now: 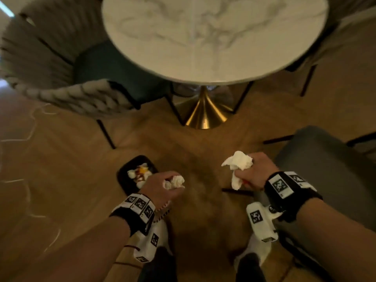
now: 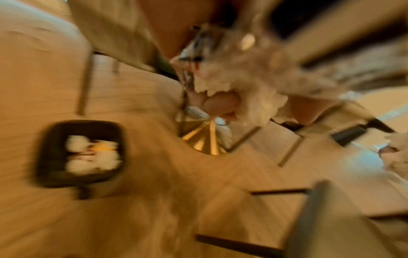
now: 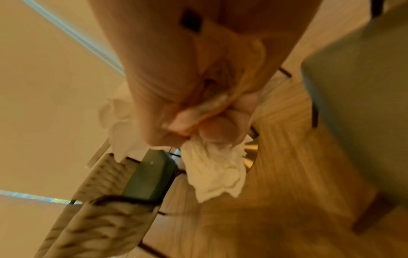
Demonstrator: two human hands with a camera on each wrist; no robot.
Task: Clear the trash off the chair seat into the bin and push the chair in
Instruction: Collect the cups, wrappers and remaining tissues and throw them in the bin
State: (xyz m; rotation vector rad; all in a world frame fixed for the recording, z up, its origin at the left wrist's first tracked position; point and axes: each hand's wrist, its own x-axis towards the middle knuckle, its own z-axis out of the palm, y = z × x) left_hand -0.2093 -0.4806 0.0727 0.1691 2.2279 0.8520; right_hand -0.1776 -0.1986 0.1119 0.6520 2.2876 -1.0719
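Observation:
My left hand [image 1: 162, 185] grips a small crumpled white tissue [image 1: 175, 182], just right of and above a black bin [image 1: 126, 180] on the floor that holds white paper and an orange scrap. In the left wrist view the tissue [image 2: 258, 103] bulges from the curled fingers and the bin [image 2: 53, 153] lies lower left. My right hand [image 1: 253, 171] holds a larger white tissue wad [image 1: 238, 162] over the floor, left of the grey chair seat [image 1: 325, 169]. The right wrist view shows the tissue [image 3: 214, 167] hanging below the fist, with the seat [image 3: 362, 97] at right.
A round marble table [image 1: 203, 37] on a gold pedestal [image 1: 205, 112] stands ahead. A woven-back chair with a dark green seat [image 1: 67, 74] sits at its left, another chair at the upper right. Wooden floor lies between the bin and the grey chair.

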